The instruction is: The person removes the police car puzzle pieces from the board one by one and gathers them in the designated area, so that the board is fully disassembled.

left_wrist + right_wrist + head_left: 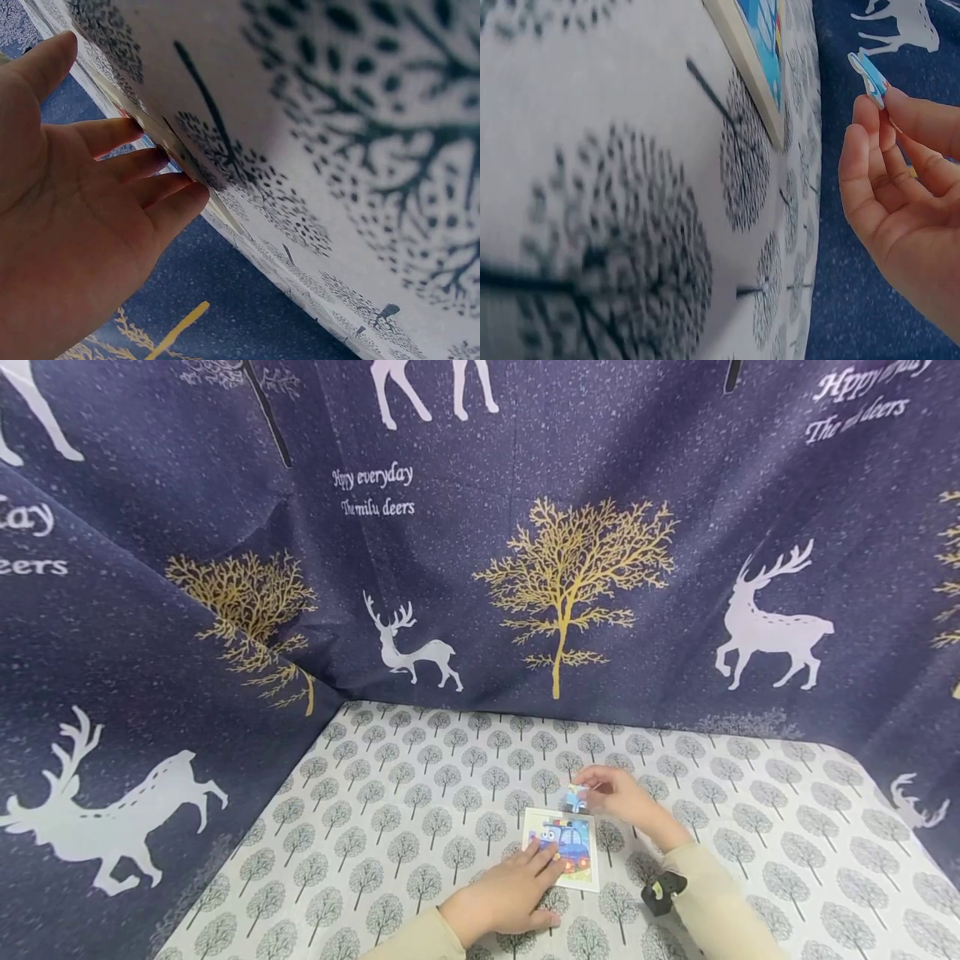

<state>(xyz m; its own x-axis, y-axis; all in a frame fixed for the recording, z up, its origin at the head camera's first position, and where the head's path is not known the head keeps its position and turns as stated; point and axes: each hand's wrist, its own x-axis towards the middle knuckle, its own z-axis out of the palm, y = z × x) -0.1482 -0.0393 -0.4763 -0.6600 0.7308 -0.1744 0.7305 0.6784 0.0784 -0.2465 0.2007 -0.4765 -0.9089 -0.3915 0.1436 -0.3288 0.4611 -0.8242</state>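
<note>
A jigsaw puzzle board (595, 868) with a white border lies on the patterned cloth; its picture shows a blue cartoon car. My left hand (510, 892) rests its spread fingertips on the lower left of the picture, also seen from the palm side in the left wrist view. Just above the board's far edge, my right hand (621, 795) pinches a small blue and white puzzle piece (868, 79) between thumb and fingers. In the right wrist view the piece is held clear of the board, whose thick pale edge (750, 79) shows at the top.
White cloth (420, 827) printed with grey trees covers the table. A dark blue curtain (450, 552) with deer and gold trees hangs behind and at the left. A black strap device (662, 892) sits at the right wrist.
</note>
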